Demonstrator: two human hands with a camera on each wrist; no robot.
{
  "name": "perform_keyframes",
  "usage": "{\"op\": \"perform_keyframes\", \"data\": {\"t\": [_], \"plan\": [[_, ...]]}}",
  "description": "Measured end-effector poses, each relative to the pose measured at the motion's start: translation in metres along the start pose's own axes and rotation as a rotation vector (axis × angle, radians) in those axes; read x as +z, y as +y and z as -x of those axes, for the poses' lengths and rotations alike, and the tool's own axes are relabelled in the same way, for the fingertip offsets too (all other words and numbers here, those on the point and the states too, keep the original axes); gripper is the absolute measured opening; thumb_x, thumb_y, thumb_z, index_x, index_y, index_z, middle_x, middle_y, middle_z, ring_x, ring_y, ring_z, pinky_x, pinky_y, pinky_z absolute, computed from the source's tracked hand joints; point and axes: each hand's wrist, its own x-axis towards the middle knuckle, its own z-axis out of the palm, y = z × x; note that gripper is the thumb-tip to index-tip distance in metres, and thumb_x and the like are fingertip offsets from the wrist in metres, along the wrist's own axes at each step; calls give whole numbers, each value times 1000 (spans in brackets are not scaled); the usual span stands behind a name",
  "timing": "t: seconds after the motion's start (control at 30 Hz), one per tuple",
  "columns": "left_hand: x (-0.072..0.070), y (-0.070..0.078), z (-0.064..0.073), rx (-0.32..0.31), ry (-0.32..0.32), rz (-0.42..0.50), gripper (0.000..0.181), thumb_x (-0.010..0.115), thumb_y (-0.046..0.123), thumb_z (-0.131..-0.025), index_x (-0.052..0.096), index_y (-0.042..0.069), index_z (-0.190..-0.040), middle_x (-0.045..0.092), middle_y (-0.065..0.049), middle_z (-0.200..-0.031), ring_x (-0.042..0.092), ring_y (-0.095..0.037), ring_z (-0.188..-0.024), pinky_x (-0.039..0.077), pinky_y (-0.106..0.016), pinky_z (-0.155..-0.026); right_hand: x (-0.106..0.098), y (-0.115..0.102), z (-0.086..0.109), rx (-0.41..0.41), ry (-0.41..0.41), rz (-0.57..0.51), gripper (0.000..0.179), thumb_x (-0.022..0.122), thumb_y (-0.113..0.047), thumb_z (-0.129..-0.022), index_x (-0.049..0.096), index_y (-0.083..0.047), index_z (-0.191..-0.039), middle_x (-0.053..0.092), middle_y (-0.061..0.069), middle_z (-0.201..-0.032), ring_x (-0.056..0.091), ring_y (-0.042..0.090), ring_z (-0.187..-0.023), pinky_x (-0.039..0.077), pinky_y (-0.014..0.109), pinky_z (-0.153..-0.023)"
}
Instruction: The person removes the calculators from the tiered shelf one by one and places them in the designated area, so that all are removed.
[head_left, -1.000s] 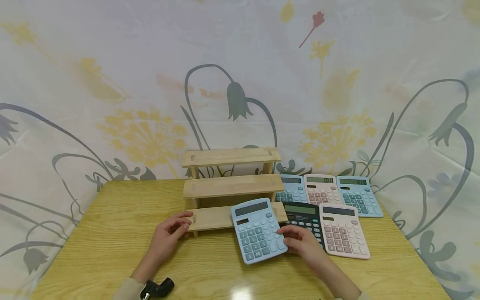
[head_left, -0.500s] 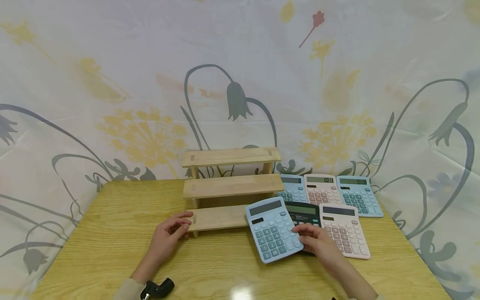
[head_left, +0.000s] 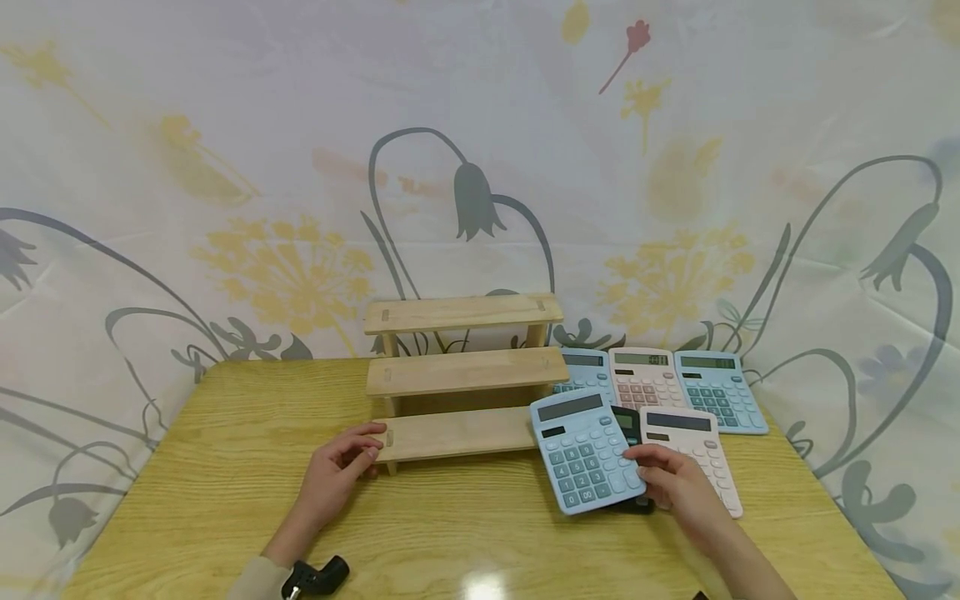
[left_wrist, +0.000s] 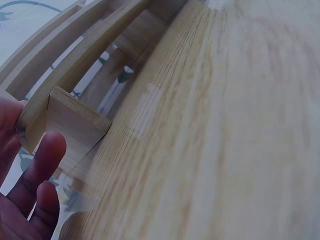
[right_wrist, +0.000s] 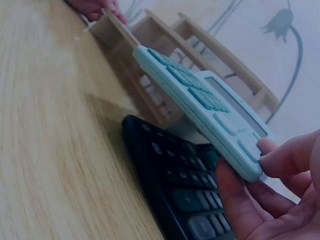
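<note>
In the head view my right hand [head_left: 686, 492] pinches the lower right edge of a light blue calculator [head_left: 585, 450], keys up. The right wrist view shows that calculator [right_wrist: 200, 102] tilted and raised above a black calculator [right_wrist: 175, 180], thumb on one side and fingers on the other. In the head view it covers most of the black calculator [head_left: 627, 423]. My left hand [head_left: 341, 471] holds the left end of the lowest step of a three-tier wooden stand [head_left: 457, 435]; in the left wrist view its fingers [left_wrist: 50, 150] are at the board's end.
Behind and right of the black calculator lie a pink calculator [head_left: 678, 421], another pink one [head_left: 637, 367], and a blue one [head_left: 720, 392]. A further blue calculator [head_left: 585, 361] is partly hidden beside the stand. A patterned cloth [head_left: 480, 125] hangs behind the wooden table [head_left: 247, 433].
My right hand has carried the light blue calculator rightward, from in front of the stand's lowest step to over the black calculator. My left hand has stayed at the stand.
</note>
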Motion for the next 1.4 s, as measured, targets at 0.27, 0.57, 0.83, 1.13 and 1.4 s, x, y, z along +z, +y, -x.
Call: {"op": "perform_keyframes", "data": {"t": [0.27,0.57,0.83,1.13,1.4], "plan": [[1,1,1,-17,7,-3,11,61,2,-98,70,-5,-100,61,-24,-127,67,-13,-85,57,-31,-65,-23,1,3,4,40,-8,23,49,1,-100,62,5,-118,64,-7,-105,63,14,-86,54,29,-74],[-1,0,1,-11,6,-10,11,61,1,-98,70,-5,-99,60,-26,-127,67,-12,-86,57,-31,-66,-46,2,8,14,78,-57,24,48,-1,-101,68,-5,-115,62,-11,-106,63,10,-91,54,27,-78],[0,1,2,-14,9,-6,11,61,1,-98,70,-6,-99,60,-27,-127,67,-12,-86,57,-31,-66,-68,12,13,-47,114,-129,27,51,0,-101,73,-13,-107,62,-18,-106,61,3,-90,52,21,-77],[0,0,2,-15,2,-4,12,61,3,-98,69,-5,-100,59,-26,-128,66,-12,-85,57,-31,-66,-92,19,19,-41,132,-121,31,51,-1,-102,74,-24,-103,63,-22,-103,60,2,-88,52,21,-74],[1,-2,1,2,-10,8,12,60,1,-98,69,-6,-100,59,-28,-128,66,-12,-85,57,-31,-65,-124,27,27,-140,144,-231,41,46,6,-102,75,-22,-101,65,-17,-103,63,2,-86,54,21,-71]]}}
